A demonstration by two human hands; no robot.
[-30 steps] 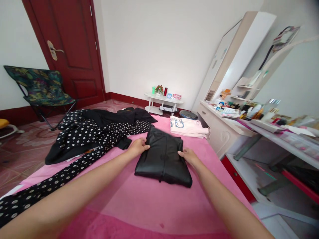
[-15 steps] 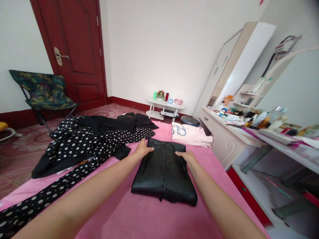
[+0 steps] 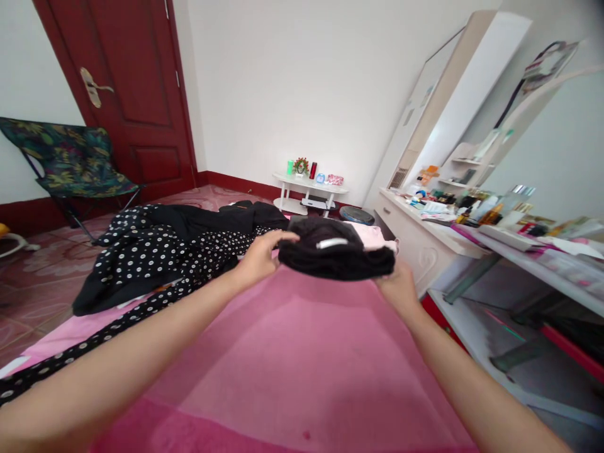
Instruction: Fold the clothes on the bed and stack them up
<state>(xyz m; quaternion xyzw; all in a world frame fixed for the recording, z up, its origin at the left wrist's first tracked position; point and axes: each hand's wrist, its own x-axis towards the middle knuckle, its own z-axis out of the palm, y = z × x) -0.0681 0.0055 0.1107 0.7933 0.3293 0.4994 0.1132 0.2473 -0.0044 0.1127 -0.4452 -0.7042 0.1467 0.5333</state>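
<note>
Between my hands, a folded black leather garment [image 3: 337, 263] is lifted off the pink bed cover [image 3: 292, 352]. Its soft black edge faces me, with a white label on it. My left hand [image 3: 260, 257] grips the left side, thumb on top. At the opposite side my right hand [image 3: 400, 289] holds on, its fingertips partly hidden by the garment. Just behind, a folded light pink top [image 3: 370, 236] is partly covered from view. Black clothes with white polka dots [image 3: 136, 261] lie heaped to the left of my left hand.
A white dressing table [image 3: 425, 229] crowded with bottles stands on the right. Against the far wall is a small white table [image 3: 309, 184] with a plant and small items. A patterned folding chair [image 3: 75, 163] sits by the dark red door [image 3: 134, 82].
The folded leather garment has been raised from the bed and tipped, so its near edge and label now show. Both hands rose with it. The view has shifted slightly.
</note>
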